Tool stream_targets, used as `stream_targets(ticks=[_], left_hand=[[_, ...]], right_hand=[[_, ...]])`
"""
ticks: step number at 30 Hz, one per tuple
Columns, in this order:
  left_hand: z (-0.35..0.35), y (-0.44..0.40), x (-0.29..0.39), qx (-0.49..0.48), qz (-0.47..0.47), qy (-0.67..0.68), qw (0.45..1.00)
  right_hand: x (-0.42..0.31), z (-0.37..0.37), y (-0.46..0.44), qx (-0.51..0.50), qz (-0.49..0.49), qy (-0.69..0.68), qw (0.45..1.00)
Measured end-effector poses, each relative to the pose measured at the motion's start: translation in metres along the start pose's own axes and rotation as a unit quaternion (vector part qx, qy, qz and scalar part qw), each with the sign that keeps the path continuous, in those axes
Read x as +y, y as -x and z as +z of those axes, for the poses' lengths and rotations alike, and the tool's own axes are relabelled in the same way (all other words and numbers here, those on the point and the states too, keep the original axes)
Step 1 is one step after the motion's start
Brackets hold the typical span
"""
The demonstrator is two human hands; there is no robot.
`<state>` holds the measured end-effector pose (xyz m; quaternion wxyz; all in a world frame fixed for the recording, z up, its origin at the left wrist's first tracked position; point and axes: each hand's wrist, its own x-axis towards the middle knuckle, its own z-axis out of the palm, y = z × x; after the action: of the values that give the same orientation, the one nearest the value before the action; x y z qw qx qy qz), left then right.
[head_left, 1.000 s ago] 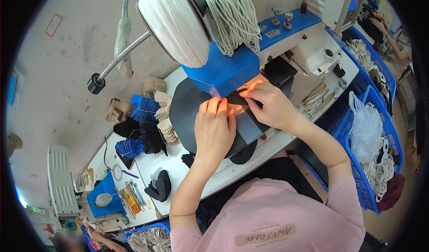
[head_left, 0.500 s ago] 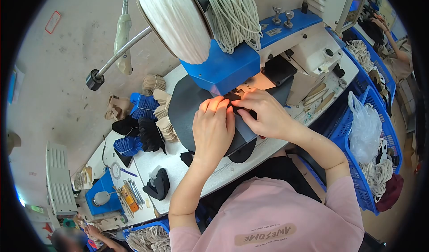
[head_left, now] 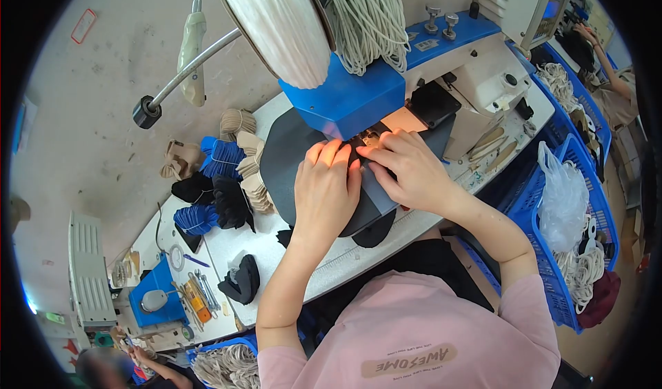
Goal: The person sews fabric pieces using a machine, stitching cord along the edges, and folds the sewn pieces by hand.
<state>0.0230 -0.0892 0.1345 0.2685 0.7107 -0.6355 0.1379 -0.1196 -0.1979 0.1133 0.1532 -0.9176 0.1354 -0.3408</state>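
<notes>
Beneath the blue head of a sewing machine point(head_left: 348, 99) lies a dark piece of black fabric point(head_left: 356, 156), mostly covered by my fingers. My left hand point(head_left: 324, 189) rests over its left side, fingers bent down and thumb close beside them, gripping the cloth. From the right, my right hand point(head_left: 408, 172) holds the fabric between thumb and fingers, close to the lit needle area point(head_left: 371, 138). Both hands are over the dark grey work plate point(head_left: 283, 144). The needle itself and the fabric's full shape cannot be made out.
Bundles of blue straps point(head_left: 222, 160) and black and beige pieces lie to the left. A white spool point(head_left: 279, 27) and a hank of cord point(head_left: 365, 20) hang above. Blue baskets point(head_left: 562, 306) stand at right. Other people sit at lower left and far right.
My right hand's fingers have spread slightly and shifted up and right at the fabric. My left hand stays near the machine head, moved only slightly. The whole view has shifted a little.
</notes>
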Motion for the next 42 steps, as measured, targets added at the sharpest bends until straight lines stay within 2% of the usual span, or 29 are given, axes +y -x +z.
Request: stream_targets(ticks=[16,42], left_hand=[[-0.005,0.001,-0.008,-0.019,0.026,0.031,0.999],[-0.002,-0.012,-0.031,-0.039,0.045,-0.009,0.998]], right_hand=[[-0.001,0.001,0.001,-0.014,-0.020,0.037,0.999],[0.000,0.004,-0.001,0.014,-0.046,0.054,0.997]])
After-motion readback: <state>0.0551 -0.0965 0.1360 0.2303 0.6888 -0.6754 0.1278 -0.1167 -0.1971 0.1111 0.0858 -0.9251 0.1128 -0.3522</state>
